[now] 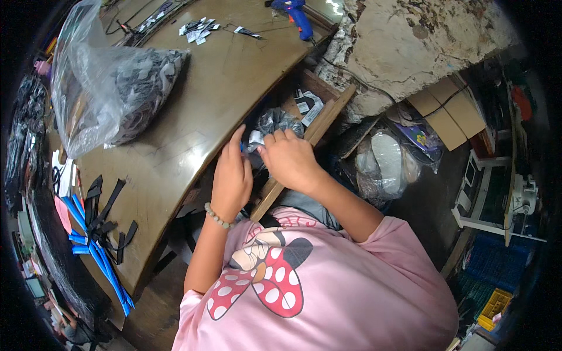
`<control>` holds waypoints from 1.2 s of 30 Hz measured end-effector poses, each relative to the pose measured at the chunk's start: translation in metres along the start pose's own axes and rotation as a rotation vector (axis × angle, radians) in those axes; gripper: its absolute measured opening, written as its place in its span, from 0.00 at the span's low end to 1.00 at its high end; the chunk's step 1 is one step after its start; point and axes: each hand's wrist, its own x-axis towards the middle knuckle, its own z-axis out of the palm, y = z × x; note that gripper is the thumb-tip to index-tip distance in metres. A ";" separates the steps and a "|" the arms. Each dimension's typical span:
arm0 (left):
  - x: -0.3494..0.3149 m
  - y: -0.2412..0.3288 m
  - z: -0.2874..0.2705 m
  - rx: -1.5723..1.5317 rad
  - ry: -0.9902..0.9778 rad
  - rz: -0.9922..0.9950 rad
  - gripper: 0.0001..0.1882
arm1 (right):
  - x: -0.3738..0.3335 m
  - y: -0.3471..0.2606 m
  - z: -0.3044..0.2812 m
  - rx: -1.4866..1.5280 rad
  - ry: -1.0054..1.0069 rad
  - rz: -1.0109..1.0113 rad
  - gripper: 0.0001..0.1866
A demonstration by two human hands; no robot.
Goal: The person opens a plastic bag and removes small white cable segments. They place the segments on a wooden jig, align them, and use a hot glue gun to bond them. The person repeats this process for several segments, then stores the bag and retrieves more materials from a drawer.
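Observation:
A wooden drawer [329, 112] stands pulled out from under the table, in front of me. Inside it lies a crumpled clear plastic bag [281, 120] with something greyish in it. My right hand [288, 157] reaches over the drawer's front, its fingers curled on the near end of the bag. Beside it, at the table's edge, my left hand [232, 178] has its fingers stretched forward. A small bit of blue shows by the left fingertips; its kind cannot be made out. White and black labels [313, 110] lie at the drawer's far end.
On the table [193, 126] stand a big clear bag of grey and black pieces [140, 82], a pile of labels [200, 30], a blue glue gun [300, 22], and blue and black strips [99, 234]. Cardboard [448, 114] and plastic-wrapped goods [383, 164] sit at the right.

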 end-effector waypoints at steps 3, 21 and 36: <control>0.011 0.005 0.000 -0.131 -0.084 0.195 0.22 | -0.001 0.003 -0.001 0.116 -0.068 0.019 0.18; 0.022 0.003 0.020 0.042 -0.129 0.223 0.18 | -0.023 0.112 -0.050 -0.004 0.009 -0.073 0.11; 0.001 0.015 0.034 -0.206 -0.310 0.288 0.33 | 0.081 0.032 0.002 0.232 -0.394 -0.597 0.15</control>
